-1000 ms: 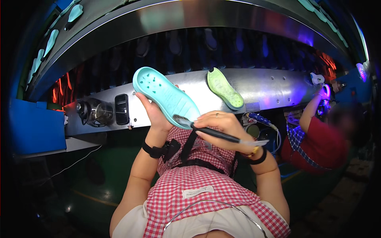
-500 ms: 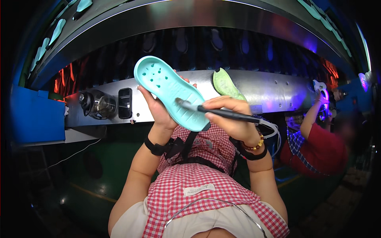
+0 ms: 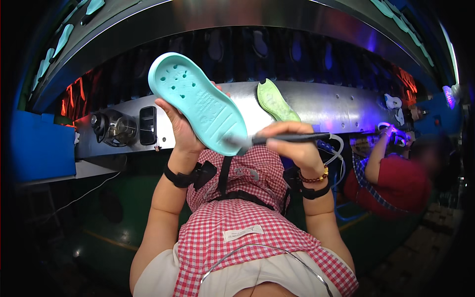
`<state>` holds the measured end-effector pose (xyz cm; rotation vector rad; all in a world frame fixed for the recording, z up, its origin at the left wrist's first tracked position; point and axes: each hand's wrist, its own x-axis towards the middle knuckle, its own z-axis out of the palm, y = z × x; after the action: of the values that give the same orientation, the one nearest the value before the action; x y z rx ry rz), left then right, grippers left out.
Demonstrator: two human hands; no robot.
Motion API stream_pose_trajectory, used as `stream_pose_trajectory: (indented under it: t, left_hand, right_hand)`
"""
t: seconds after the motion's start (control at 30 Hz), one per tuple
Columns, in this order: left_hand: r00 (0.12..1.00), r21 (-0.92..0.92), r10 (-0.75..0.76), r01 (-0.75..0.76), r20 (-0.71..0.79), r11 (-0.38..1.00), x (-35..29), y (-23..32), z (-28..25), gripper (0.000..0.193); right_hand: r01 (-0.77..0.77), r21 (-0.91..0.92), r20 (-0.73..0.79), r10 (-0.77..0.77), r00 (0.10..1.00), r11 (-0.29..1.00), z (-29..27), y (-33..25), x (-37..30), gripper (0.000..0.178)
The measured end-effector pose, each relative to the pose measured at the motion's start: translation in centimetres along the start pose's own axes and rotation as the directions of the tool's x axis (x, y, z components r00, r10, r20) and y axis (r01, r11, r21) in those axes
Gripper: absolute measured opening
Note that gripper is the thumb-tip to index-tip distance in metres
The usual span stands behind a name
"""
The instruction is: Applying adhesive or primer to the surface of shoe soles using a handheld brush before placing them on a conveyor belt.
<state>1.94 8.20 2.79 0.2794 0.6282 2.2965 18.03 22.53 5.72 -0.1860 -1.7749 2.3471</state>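
A turquoise shoe sole [image 3: 200, 106], with small holes at its wider end and ridges along the middle, is tilted up in front of me. My left hand [image 3: 184, 129] grips it from behind and below, thumb along its left edge. Between the fingers of my right hand [image 3: 297, 148] is a brush with a dark handle [image 3: 289, 138]. Its blurred tip lies at the sole's lower end, near the dark tab there. A light green sole [image 3: 277, 102] rests on the metal bench beyond my right hand.
The metal bench [image 3: 326, 106] runs across in front. On its left stand a clear jug with a dark lid [image 3: 116, 127] and a black divided tray [image 3: 147, 125]. Several soles ride a belt above [image 3: 63, 39]. To the right sits a co-worker in a red sleeve [image 3: 403, 183].
The brush has moved from the middle of the turquoise sole down to its lower end. My left hand and the sole have shifted up and to the left.
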Motion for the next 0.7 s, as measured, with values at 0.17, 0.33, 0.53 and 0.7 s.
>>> stream_pose_trajectory:
  t: [0.17, 0.33, 0.53, 0.7]
  left_hand:
    - [0.997, 0.026, -0.015, 0.013, 0.082, 1.0, 0.2, -0.1, 0.2, 0.089]
    - [0.998, 0.053, -0.021, 0.017, 0.061, 0.998, 0.0, 0.0, 2.5, 0.079]
    - [0.986, -0.155, -0.132, 0.147, 0.102, 0.977, -2.3, -2.4, 3.5, 0.061]
    - [0.983, -0.139, -0.161, 0.173, 0.091, 0.975, -1.9, -1.6, 2.9, 0.061]
  right_hand:
    - [0.207, -0.194, 0.201, -0.168, 0.965, 0.959, -0.1, 1.5, -0.2, 0.02]
    - [0.032, 0.376, -0.001, -0.034, 0.999, 0.926, -0.2, 2.9, 0.6, 0.015]
    - [0.062, 0.425, -0.103, -0.02, 0.994, 0.903, 1.9, 2.6, 0.1, 0.015]
    - [0.086, 0.036, -0.103, -0.082, 0.991, 0.996, 1.9, 0.9, 0.1, 0.016]
